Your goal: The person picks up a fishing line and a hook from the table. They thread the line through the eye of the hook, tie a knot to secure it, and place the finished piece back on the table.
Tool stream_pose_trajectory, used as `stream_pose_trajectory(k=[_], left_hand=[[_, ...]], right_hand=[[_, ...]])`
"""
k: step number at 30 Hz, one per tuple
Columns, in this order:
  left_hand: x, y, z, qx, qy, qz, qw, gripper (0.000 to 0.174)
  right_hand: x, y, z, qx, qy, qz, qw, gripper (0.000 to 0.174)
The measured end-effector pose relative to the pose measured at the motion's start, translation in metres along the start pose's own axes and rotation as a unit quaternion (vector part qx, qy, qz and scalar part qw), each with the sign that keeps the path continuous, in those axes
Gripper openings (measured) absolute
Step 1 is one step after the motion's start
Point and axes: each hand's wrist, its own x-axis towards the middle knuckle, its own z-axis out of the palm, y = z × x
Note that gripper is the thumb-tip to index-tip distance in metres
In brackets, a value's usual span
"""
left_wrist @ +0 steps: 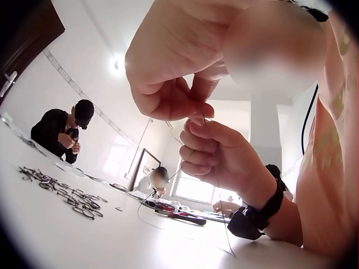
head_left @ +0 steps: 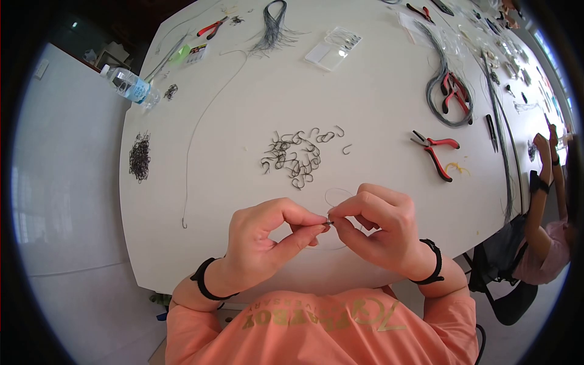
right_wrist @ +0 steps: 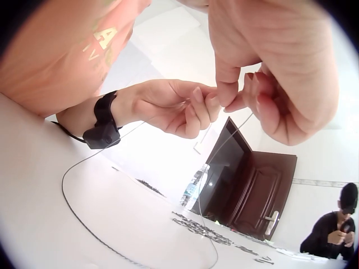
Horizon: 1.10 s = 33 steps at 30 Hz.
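Observation:
Both hands meet over the near edge of the table. My left hand pinches a thin grey fishing line between thumb and forefinger. Against it, my right hand pinches the same line fingertip to fingertip. A small dark bit shows at the pinch, mostly hidden by the fingers. The line's slack loops out past the right hand and hangs towards the table, as the right wrist view shows. Just beyond the hands lies a loose pile of fish hooks.
Red-handled pliers lie right of the hooks. A hooked line and a dark hook heap lie left, near a water bottle. Farther back are a clear box and a line bundle. Another person sits at right.

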Motion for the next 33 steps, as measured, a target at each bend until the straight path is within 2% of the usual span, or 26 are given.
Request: stream_pose_trajectory(k=[3,5,9,11,14,17,20,23,26,30,33], left_hand=[[0.001,-0.001,0.002,0.031,0.02,0.028,0.999,0.01],[0.001,-0.002,0.002,0.113,0.046,0.079,0.989,0.013],[0.003,-0.005,0.004,0.171,0.074,0.136,0.973,0.018],[0.004,-0.007,0.005,0.239,0.094,0.204,0.945,0.022],[0.005,-0.011,0.005,0.281,0.103,0.239,0.924,0.025],[0.005,-0.013,0.004,0.313,0.106,0.268,0.905,0.027],[0.008,-0.01,0.003,0.336,0.088,0.294,0.891,0.026],[0.01,-0.01,0.004,0.332,0.072,0.296,0.893,0.028],[0.01,-0.008,0.004,0.325,0.055,0.286,0.9,0.028],[0.01,-0.008,0.006,0.321,0.052,0.28,0.903,0.028],[0.009,-0.007,0.006,0.313,0.043,0.27,0.91,0.027]], right_hand=[[-0.001,0.001,0.003,-0.035,0.013,-0.04,0.998,0.019],[-0.002,0.002,0.005,-0.081,0.042,-0.093,0.991,0.019],[-0.007,0.005,0.01,-0.128,0.06,-0.147,0.979,0.02],[-0.01,0.005,0.011,-0.212,0.064,-0.196,0.955,0.022],[-0.013,0.003,0.017,-0.247,0.081,-0.216,0.941,0.024],[-0.016,0.003,0.014,-0.27,0.057,-0.248,0.929,0.025],[-0.017,0.002,0.012,-0.266,0.055,-0.255,0.928,0.027],[-0.011,0.003,0.009,-0.247,0.089,-0.264,0.928,0.03],[-0.007,0.007,0.003,-0.238,0.086,-0.257,0.932,0.031],[0.0,0.005,-0.003,-0.214,0.082,-0.214,0.95,0.03],[0.004,0.004,-0.003,-0.183,0.08,-0.181,0.963,0.023]])
